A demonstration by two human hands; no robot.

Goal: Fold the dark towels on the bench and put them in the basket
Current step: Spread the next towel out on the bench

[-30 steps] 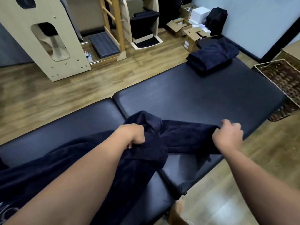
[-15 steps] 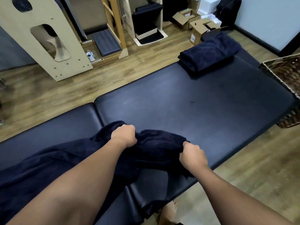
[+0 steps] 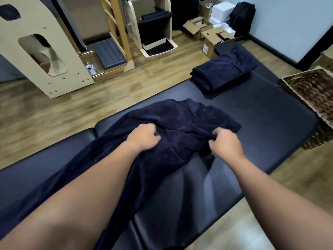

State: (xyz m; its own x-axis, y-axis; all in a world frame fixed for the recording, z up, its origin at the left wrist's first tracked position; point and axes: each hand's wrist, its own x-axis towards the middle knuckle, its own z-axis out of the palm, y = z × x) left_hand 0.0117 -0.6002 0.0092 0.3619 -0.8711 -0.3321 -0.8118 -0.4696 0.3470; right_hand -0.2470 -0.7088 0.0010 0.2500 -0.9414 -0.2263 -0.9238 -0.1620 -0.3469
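Note:
A dark navy towel (image 3: 182, 120) lies crumpled across the middle of the padded bench (image 3: 261, 123), trailing toward the lower left under my left arm. My left hand (image 3: 144, 136) grips a bunch of its cloth with curled fingers. My right hand (image 3: 225, 143) pinches the towel's near right edge. A stack of folded dark towels (image 3: 223, 69) rests at the bench's far end. The woven basket (image 3: 313, 94) stands past the bench's right end, only partly in view.
Wooden gym apparatus (image 3: 39, 51) and a ladder frame (image 3: 117, 33) stand on the wood floor beyond the bench. Cardboard boxes (image 3: 209, 33) and a black bag (image 3: 243, 13) sit by the far wall. Bare floor (image 3: 270, 213) lies at the lower right.
Both hands have carried the towel up and forward over the bench, and its bunched end now spreads over the middle. My hands have drawn closer together, and the view has shifted.

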